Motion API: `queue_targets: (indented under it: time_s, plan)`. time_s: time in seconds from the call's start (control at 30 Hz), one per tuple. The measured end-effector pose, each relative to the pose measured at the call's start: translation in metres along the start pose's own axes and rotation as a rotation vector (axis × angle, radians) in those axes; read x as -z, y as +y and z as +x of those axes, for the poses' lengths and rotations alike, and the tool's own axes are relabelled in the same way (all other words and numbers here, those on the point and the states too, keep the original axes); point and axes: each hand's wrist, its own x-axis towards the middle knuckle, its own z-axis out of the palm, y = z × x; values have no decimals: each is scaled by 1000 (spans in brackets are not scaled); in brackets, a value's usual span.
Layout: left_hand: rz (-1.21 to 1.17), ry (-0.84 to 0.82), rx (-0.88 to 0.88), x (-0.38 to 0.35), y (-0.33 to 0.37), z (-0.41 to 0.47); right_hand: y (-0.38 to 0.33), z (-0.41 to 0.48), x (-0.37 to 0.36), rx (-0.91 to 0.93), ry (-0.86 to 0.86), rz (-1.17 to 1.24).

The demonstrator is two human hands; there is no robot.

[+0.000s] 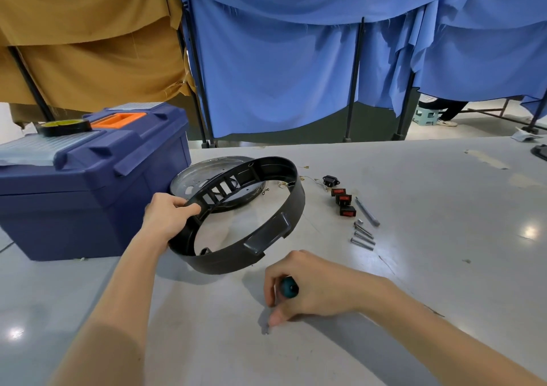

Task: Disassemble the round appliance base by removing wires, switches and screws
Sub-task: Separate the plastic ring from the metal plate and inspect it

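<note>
My left hand grips the left rim of the black round plastic base ring and holds it tilted, its far side resting over a round metal plate. My right hand is closed around a screwdriver with a teal handle, tip pointing down at the table beside a small screw. To the right lie three red rocker switches, a black power socket with thin wires, and several long silver screws.
A blue toolbox with an orange handle and a roll of black tape on its lid stands at the left. A grey metal bar lies by the switches. Blue and tan curtains hang behind the grey table.
</note>
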Motion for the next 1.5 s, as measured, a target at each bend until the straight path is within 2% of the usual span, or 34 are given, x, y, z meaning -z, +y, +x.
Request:
queue_targets:
  time_s: [0.23, 0.57, 0.67, 0.73, 0.9, 1.0, 1.23, 1.37, 1.5]
  plan:
    - [-11, 22, 20, -1, -2, -3, -14, 0, -12, 27, -42, -34]
    - [-20, 18, 16, -3, -3, -4, -20, -2, -11, -28, -32, -149]
    - [-22, 7, 35, -2, -4, -3, -15, -2, 2, -95, 73, -287]
    - [-19, 0, 47, -2, -5, -4, -3, -1, 18, -203, 177, -349]
    - [-19, -6, 24, -4, -4, -4, 57, -9, 69, -502, 515, -374]
    - [-14, -18, 6, -6, -2, -5, 87, -19, 86, -593, 640, -340]
    - [-1, -34, -1, -8, -3, -4, 117, -18, 75, -660, 637, -340]
    - [5, -48, -2, -8, -3, -4, 116, -19, 73, -647, 594, -335]
    - [34, -60, -23, -8, -3, -4, 102, -32, 82, -589, 631, -300]
